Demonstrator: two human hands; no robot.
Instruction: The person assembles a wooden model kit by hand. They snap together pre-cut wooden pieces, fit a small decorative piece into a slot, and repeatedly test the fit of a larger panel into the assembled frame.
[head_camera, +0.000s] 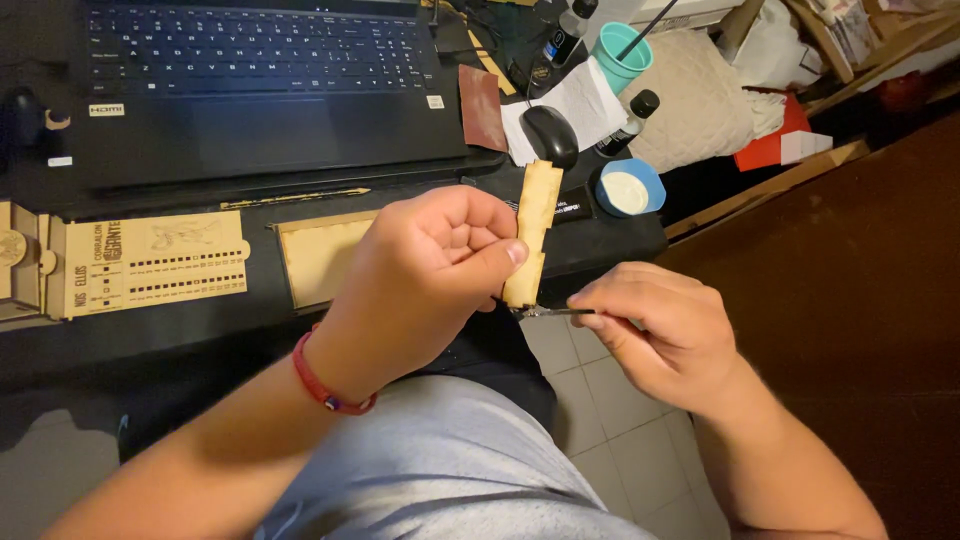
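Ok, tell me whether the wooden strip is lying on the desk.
No, the left hand holds the wooden strip upright above the desk, while the right hand puts a thin metal tool to its lower end.

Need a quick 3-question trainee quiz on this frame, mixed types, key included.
1. True or false: the left hand holds the pale wooden strip upright, thumb pressed on it.
2. Multiple choice: the right hand pinches a thin metal tool whose tip meets which part of the strip? A) top end B) middle C) bottom end
3. Fill in: the black computer mouse lies on a sheet of white ____, right of the laptop.

Key: 1 true; 2 C; 3 paper.
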